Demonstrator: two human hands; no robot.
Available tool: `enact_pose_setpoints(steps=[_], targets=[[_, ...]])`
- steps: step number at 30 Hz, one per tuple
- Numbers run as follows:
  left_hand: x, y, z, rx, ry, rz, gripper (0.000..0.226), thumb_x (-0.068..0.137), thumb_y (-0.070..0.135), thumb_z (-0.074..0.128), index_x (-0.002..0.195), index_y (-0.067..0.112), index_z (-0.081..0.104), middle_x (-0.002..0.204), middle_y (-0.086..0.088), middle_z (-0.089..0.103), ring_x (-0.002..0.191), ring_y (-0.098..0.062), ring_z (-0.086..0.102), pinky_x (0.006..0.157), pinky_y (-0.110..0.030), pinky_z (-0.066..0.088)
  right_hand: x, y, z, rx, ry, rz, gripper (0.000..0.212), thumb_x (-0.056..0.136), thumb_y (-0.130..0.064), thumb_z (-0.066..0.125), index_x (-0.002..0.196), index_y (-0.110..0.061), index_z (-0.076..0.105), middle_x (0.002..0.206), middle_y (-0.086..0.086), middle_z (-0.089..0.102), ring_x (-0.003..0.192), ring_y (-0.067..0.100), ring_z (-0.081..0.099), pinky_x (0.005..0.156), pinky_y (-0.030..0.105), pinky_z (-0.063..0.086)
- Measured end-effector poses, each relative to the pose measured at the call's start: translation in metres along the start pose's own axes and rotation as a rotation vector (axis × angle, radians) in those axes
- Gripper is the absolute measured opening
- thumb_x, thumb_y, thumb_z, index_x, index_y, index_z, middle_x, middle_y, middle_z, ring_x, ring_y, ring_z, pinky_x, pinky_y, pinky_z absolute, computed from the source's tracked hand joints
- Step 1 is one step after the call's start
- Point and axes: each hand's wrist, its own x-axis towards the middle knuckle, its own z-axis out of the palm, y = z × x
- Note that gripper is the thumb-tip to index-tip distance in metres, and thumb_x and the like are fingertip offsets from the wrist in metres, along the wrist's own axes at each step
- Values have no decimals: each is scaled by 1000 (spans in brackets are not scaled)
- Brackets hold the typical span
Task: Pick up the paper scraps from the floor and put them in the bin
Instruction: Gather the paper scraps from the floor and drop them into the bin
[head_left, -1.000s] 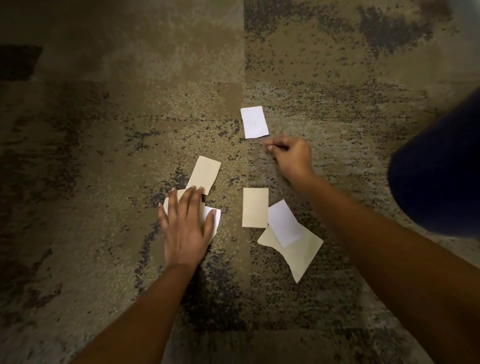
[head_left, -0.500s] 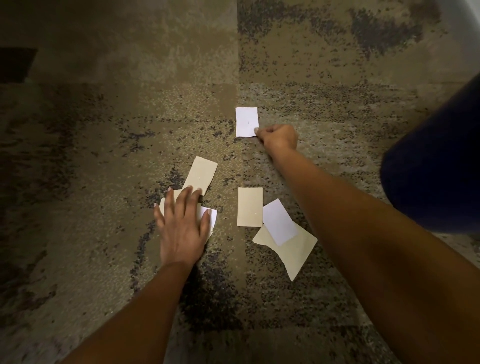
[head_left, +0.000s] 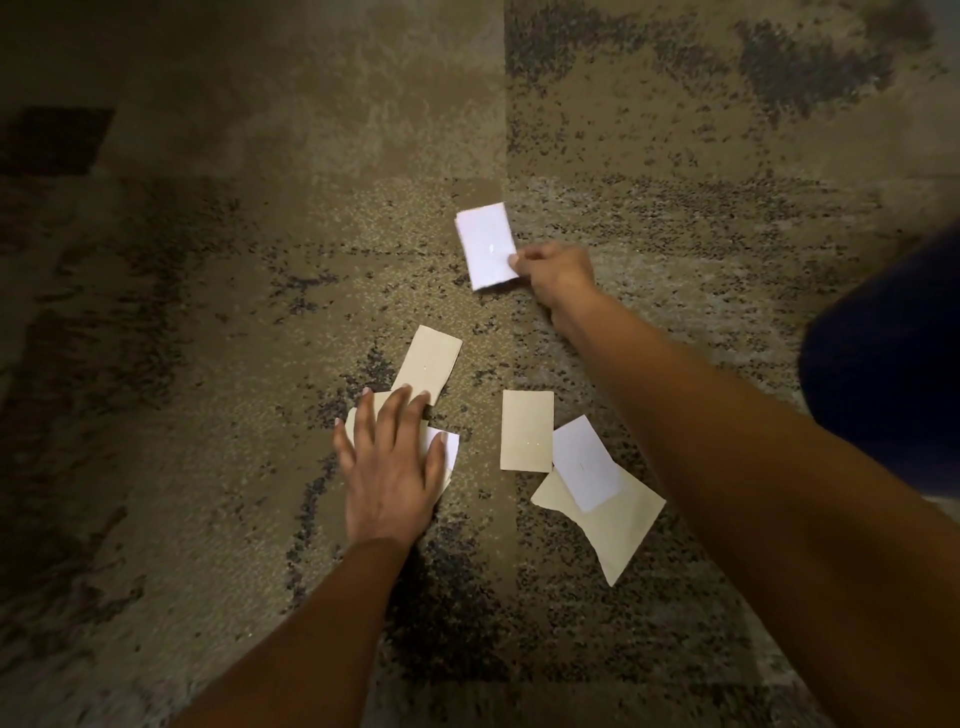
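Note:
Several paper scraps lie on the patterned carpet. My right hand (head_left: 558, 275) pinches the near right edge of a white scrap (head_left: 487, 244) at the far middle, and the scrap looks lifted and tilted. My left hand (head_left: 389, 462) lies flat with spread fingers on a small pile of scraps (head_left: 451, 446), its fingertips touching a beige scrap (head_left: 430, 361). Between my arms lie a beige rectangle (head_left: 526, 436), a white scrap (head_left: 587, 462) and, under it, a larger torn beige piece (head_left: 618, 525). No bin is in view.
A dark blue shape (head_left: 888, 364), probably my knee in clothing, fills the right edge. The mottled brown and grey carpet (head_left: 208, 312) stretches in every direction, with a dark square patch (head_left: 52, 140) at the far left.
My right hand reached forward to the far white scrap and took its edge; the scrap is now turned and raised off the carpet. My left hand stayed flat on its pile.

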Motion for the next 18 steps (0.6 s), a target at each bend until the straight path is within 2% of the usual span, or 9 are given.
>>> enact_pose_setpoints(steps=[2, 5, 8, 10, 12, 15, 16, 18], targets=[[0, -1, 0, 5, -4, 3, 50, 92, 45, 28, 131, 19, 46, 139, -5, 46, 136, -34, 30, 108, -60, 19, -15, 5, -6, -89, -168, 14, 23, 86, -12, 64, 109, -11, 65, 113, 9, 64, 97, 21, 60, 87, 29, 49], [1, -1, 0, 6, -7, 7, 50, 92, 45, 28, 130, 20, 47, 139, -5, 47, 135, -35, 32, 107, -60, 21, -36, 19, -30, -377, -321, -20, 29, 85, -13, 65, 114, -8, 64, 115, 10, 63, 85, 18, 56, 69, 25, 45], [-1, -3, 0, 0, -10, 14, 51, 91, 45, 26, 132, 21, 45, 141, -5, 45, 135, -35, 31, 107, -61, 21, -48, 28, -55, -738, -447, -43, 35, 86, -16, 65, 119, -7, 62, 127, 10, 59, 113, 27, 53, 93, 31, 39], [-1, -3, 0, -7, -11, 18, 54, 91, 47, 24, 135, 22, 44, 143, -5, 42, 137, -34, 27, 108, -60, 19, -54, 33, -68, -954, -507, -21, 37, 86, -21, 65, 121, -9, 61, 130, 8, 57, 119, 26, 50, 98, 29, 35], [0, -1, -2, -11, -15, 13, 58, 90, 50, 21, 137, 24, 43, 145, -5, 39, 139, -33, 23, 109, -59, 16, -61, 41, -75, -1095, -493, 0, 39, 84, -25, 68, 120, -10, 62, 128, 7, 59, 118, 25, 52, 97, 29, 38], [0, 2, -4, -26, -40, -6, 69, 84, 60, 14, 140, 26, 39, 150, -3, 32, 143, -30, 14, 111, -57, 9, -77, 58, -77, -1034, -280, -61, 44, 75, -33, 77, 112, -16, 62, 124, 9, 57, 115, 27, 52, 95, 34, 44], [-1, 2, -5, -35, -57, -12, 74, 82, 64, 13, 141, 27, 36, 151, -2, 29, 144, -29, 11, 112, -56, 6, -85, 66, -74, -987, -208, -124, 55, 72, -40, 77, 118, -20, 56, 131, 12, 48, 122, 30, 45, 99, 38, 42], [-5, 4, -6, -45, -95, -9, 84, 75, 73, 13, 144, 29, 30, 154, -1, 22, 145, -27, 4, 113, -54, -1, -105, 83, -64, -967, -207, -198, 90, 66, -55, 75, 141, -32, 31, 152, 15, 15, 138, 39, 17, 108, 52, 30]])
